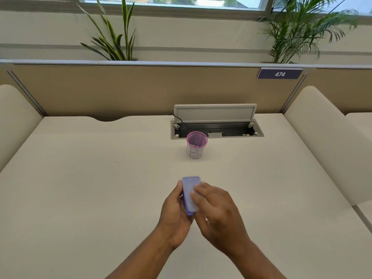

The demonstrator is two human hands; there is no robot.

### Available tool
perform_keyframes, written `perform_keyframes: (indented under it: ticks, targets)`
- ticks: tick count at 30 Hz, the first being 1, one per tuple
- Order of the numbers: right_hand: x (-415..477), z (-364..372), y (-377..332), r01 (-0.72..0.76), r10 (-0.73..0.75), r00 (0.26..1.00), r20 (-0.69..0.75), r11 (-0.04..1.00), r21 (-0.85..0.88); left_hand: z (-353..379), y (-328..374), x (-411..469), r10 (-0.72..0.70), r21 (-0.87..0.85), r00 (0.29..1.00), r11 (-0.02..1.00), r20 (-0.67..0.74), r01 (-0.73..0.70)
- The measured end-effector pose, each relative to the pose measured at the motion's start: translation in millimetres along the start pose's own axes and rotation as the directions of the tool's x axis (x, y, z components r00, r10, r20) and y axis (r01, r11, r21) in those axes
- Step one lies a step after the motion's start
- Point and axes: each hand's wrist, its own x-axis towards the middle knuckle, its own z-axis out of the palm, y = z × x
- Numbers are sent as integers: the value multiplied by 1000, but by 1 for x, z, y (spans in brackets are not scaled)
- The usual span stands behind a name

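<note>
- We hold a blurred lavender box (189,188) over the near middle of the tabletop (90,178), between both hands.
- Our left hand (175,216) curls its fingers (179,187) round the box's left edge.
- Our right hand (218,214) pinches the right side, fingertips on top.
- A pink-rimmed cup (196,147) stands well apart, farther off.

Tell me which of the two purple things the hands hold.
The flat lilac box, gripped in the left hand with the right hand on top; the mesh cup stands untouched farther back.
</note>
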Motion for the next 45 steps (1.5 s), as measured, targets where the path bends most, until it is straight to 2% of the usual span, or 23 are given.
perform_keyframes:
  ticks: [7, 11, 16, 17, 19, 20, 22, 24, 26, 28, 30, 32, 36, 41, 45]
  targets:
    - [1, -2, -4, -24, 26, 997, 68, 999, -37, 5, 6, -3, 21, 5, 1000, 1000, 1, -21]
    - [-1, -1, -6, -35, 42, 992, 118, 997, -64, 12, 9, -4, 54, -49, 999, 997, -3, -54]
    - [0, -1, -6, -28, 34, 994, 102, 998, -61, 14, 11, -2, 87, -41, 996, 995, -10, -87]
    - [0, -1, -7, -53, 55, 994, 90, 998, -28, 14, 11, -2, 92, -36, 996, 995, -7, -93]
    - [1, -3, -12, -203, 199, 979, 49, 973, 109, 14, 12, -2, 102, -24, 995, 995, 0, -102]
    - [3, -6, -15, -312, 312, 950, 33, 928, 204, 14, 14, -1, 108, -20, 994, 994, 0, -108]
    - [9, -10, -17, -518, 549, 835, 34, 764, 385, 15, 17, 1, 121, -27, 993, 992, 2, -121]
    - [16, -13, -14, -685, 708, 682, 180, 533, 497, 15, 20, 3, 138, -37, 990, 990, 9, -138]
    - [19, -13, -11, -784, 716, 568, 406, 321, 532, 15, 22, 4, 153, -32, 988, 988, 15, -153]
    - [19, -14, -10, -824, 647, 500, 576, 151, 545, 15, 23, 6, 159, -25, 987, 987, 23, -158]
    - [20, -16, -12, -831, 597, 463, 655, 36, 555, 14, 23, 6, 158, -24, 987, 987, 26, -157]
    - [22, -16, -14, -828, 576, 443, 687, -31, 561, 13, 22, 5, 160, -40, 987, 987, 26, -159]
    - [26, -16, -19, -826, 574, 456, 680, -11, 563, 11, 21, 6, 167, -57, 986, 985, 28, -165]
    - [27, -18, -19, -832, 597, 503, 625, 137, 538, 8, 19, 7, 165, -55, 986, 985, 22, -163]
    - [27, -18, -14, -819, 581, 517, 629, 120, 562, 8, 17, 7, 171, -46, 985, 984, 15, -170]
